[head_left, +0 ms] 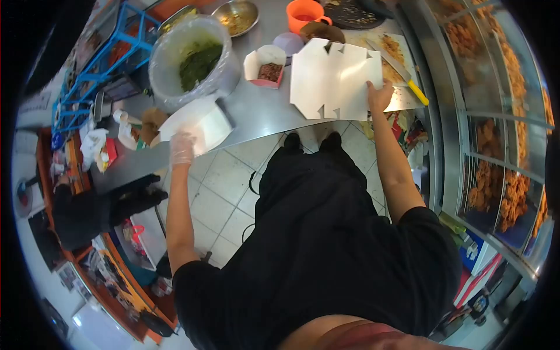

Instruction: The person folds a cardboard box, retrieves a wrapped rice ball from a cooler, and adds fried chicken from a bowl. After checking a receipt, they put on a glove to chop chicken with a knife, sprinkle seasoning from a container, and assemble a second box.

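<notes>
My left hand [182,149], in a clear plastic glove, is closed on the edge of a white takeaway box [201,123], partly folded, at the counter's front edge. The thumb of my bare right hand [380,96] lies over the right edge of a flat, unfolded white takeaway box [332,81]; its fingers are partly hidden. Between the two boxes stands an open takeaway box [265,67] with dark reddish food inside. Behind my left hand is a large plastic-lined tub [160,73] holding dark green leaves.
A knife with a yellow handle [417,92] lies on the cutting board at right. An orange cup [303,17] and a metal bowl [236,16] stand at the back. A glass cabinet with fried food [487,192] lines the right side; another person [87,210] is at left.
</notes>
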`<state>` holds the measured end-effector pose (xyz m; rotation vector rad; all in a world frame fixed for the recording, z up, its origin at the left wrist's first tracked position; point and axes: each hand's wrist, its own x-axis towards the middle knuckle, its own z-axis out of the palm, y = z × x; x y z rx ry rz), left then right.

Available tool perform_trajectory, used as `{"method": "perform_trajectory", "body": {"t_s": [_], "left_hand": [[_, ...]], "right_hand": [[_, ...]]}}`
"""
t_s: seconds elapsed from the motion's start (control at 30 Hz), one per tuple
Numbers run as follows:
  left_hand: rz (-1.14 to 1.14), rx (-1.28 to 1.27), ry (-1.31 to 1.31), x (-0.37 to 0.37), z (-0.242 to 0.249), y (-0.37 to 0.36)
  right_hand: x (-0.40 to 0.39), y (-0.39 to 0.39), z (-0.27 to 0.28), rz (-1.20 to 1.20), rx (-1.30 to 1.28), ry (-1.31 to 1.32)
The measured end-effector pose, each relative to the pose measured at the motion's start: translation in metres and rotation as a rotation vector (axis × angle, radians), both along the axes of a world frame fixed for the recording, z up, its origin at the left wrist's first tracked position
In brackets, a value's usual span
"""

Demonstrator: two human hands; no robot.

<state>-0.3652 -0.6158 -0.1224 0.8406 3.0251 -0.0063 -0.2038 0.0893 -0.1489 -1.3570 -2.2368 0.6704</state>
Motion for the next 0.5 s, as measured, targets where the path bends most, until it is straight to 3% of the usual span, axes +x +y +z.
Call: {"method": "perform_trajectory", "body": {"t_s": [0.1,0.2,0.27,0.3,0.33,0.37,0.4,0.43,0.5], "left_hand": [[0.216,-0.412,-0.282,-0.004,0.074,0.049],[0.116,-0.368,-0.401,0.011,0.111,0.110],[-0.053,0.101,-0.497,0.037,0.114,0.181],[0.045,0.437,-0.776,0.051,0.111,0.221],[0.023,0.470,-0.741,0.058,0.063,0.244],[0.119,0.617,-0.971,0.067,0.036,0.268],[0.182,0.635,-0.901,0.071,0.009,0.294],[0.249,0.651,-0.832,0.073,-0.005,0.317],[0.617,0.951,-0.937,0.066,0.003,0.353]], "right_hand": [[0.001,-0.005,0.010,-0.026,0.015,0.046],[0.003,-0.007,0.007,0.011,0.074,0.094],[0.001,-0.010,-0.004,0.017,0.111,0.116],[-0.001,-0.011,-0.010,0.021,0.128,0.130],[-0.001,-0.015,-0.010,0.019,0.104,0.147],[-0.002,-0.020,-0.009,-0.031,0.093,0.135],[-0.006,-0.026,-0.002,-0.079,0.082,0.126],[-0.007,-0.032,0.003,-0.124,0.068,0.114],[-0.003,-0.033,0.011,-0.110,0.034,0.110]]}}
